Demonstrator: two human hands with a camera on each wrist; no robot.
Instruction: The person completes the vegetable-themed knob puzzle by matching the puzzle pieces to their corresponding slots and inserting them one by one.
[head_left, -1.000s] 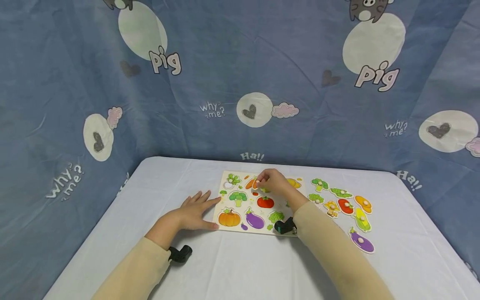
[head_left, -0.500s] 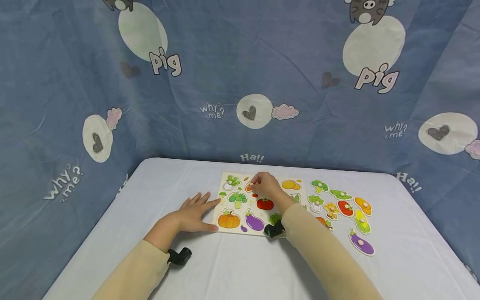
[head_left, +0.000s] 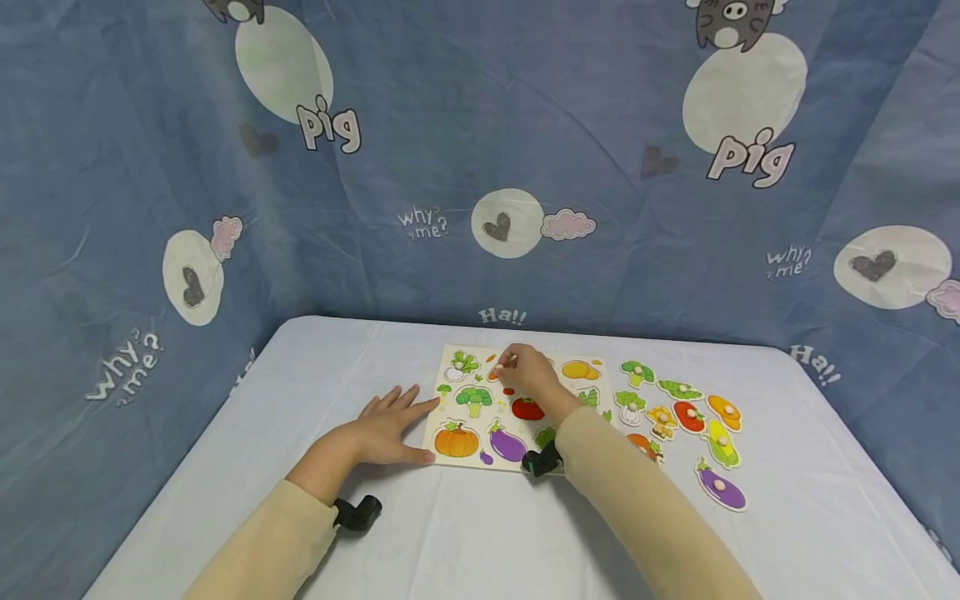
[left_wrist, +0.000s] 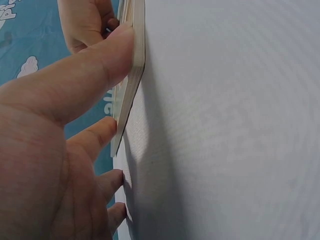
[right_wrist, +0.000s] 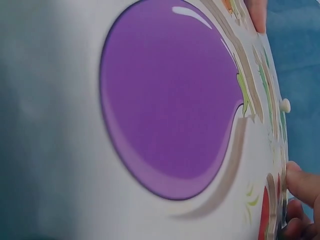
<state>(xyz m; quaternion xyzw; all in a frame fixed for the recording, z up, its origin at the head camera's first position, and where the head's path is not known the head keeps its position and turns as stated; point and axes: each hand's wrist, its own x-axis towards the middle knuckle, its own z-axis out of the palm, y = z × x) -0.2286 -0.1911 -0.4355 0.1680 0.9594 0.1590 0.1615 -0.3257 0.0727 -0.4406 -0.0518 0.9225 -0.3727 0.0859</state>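
A flat puzzle board (head_left: 480, 468) printed with vegetables lies on the table. My left hand (head_left: 382, 429) is spread at its left side. In the left wrist view the thumb (left_wrist: 107, 62) presses on the board's near corner and the index finger touches its edge. At the board's upper part, my right hand (head_left: 528, 372) pinches an orange carrot puzzle piece (head_left: 492, 374) over the carrot spot. Most of that piece is hidden by the fingers. In the right wrist view an eggplant recess (right_wrist: 170, 100) fills the foreground, and a piece's white knob (right_wrist: 285, 105) stands up farther off.
Right of the board lie several loose knobbed pieces: a broccoli (head_left: 637, 373), a pea pod (head_left: 680, 390), a tomato (head_left: 689, 417), a corn cob (head_left: 722, 443), an eggplant (head_left: 721, 485) and a pumpkin (head_left: 643, 446), partly behind the right sleeve. A blue printed cloth (head_left: 420, 150) hangs behind the table.
My right hand has moved left a little with the carrot piece and now sits lower over the carrot spot. The pumpkin piece has come into view. My left hand stays in place.
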